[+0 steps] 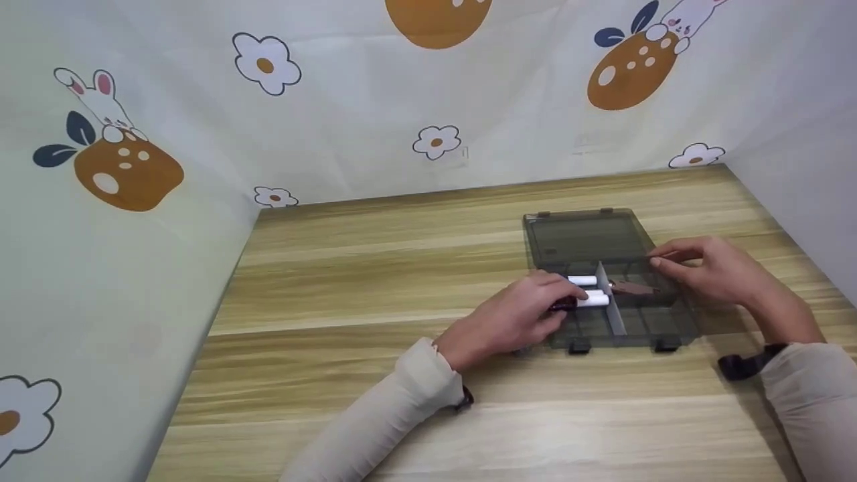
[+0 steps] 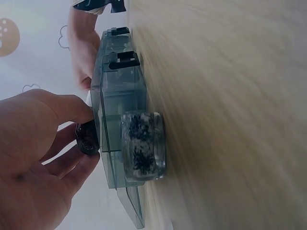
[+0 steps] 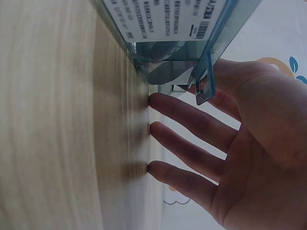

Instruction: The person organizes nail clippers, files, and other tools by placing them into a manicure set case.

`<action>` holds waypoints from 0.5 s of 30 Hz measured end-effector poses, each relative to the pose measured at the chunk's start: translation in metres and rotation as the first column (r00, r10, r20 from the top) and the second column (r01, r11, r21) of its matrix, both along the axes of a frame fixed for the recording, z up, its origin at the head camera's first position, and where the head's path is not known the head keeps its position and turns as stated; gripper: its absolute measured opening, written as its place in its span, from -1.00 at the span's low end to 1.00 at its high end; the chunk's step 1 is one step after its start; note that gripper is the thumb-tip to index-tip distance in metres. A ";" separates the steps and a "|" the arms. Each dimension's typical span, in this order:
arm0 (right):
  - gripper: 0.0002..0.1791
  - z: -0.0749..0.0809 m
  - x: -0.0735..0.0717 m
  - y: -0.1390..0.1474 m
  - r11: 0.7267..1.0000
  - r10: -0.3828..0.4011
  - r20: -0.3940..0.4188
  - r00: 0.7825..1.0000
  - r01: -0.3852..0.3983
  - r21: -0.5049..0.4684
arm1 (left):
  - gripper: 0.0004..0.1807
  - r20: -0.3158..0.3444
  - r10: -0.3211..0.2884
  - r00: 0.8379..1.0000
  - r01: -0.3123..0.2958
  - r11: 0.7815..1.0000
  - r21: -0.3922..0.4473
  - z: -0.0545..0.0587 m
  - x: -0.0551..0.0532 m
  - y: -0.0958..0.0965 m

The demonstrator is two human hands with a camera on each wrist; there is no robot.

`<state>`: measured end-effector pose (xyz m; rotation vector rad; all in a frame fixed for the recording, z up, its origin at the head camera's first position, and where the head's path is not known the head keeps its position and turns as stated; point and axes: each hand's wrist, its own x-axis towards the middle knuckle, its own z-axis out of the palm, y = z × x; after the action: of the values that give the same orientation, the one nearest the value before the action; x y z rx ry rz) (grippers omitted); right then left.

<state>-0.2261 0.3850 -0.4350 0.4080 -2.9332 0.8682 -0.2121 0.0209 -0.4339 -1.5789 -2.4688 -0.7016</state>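
Observation:
A smoky see-through plastic box (image 1: pixel 656 328) lies with its lid (image 1: pixel 582 234) folded back. My left hand (image 1: pixel 512 311) pinches a short, glossy dark cylinder (image 2: pixel 87 138) between thumb and fingers at the box's left compartment. White cylinders (image 1: pixel 582 280) lie in that compartment, partly covered by my fingers. Across a light divider (image 1: pixel 616 314), a brownish, flat-looking item (image 1: pixel 635 288) with a shiny end sits to the right; its kind is unclear. My right hand (image 1: pixel 726 271) pinches the box's right edge with thumb and forefinger. Its other fingers touch the tabletop in the right wrist view.
Close to the box's near-left side stands a clear round jar (image 2: pixel 144 146) with black bits inside. Dark latches (image 1: pixel 580 347) stick out from the box's front. A printed label (image 3: pixel 165 19) shows on the box. The wooden table (image 1: pixel 375 288) meets a patterned curtain (image 1: pixel 348 120) behind.

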 end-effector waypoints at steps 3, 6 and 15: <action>-0.80 0.000 0.000 0.000 1.000 -0.002 0.006 1.000 0.002 -0.003 | -0.66 0.004 -0.009 1.000 0.009 1.000 -0.010 0.000 0.001 0.003; -0.80 0.000 0.001 0.000 1.000 -0.003 0.009 1.000 0.003 -0.007 | -0.66 0.010 -0.016 1.000 0.016 1.000 -0.023 -0.001 0.002 0.006; -0.81 0.000 -0.001 0.001 1.000 0.002 -0.001 1.000 -0.002 -0.005 | -0.68 0.040 0.009 0.999 -0.006 0.999 -0.051 -0.003 0.002 0.006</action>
<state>-0.2267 0.3855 -0.4349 0.4108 -2.9292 0.8753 -0.2101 0.0271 -0.4370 -1.5872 -2.5390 -0.6811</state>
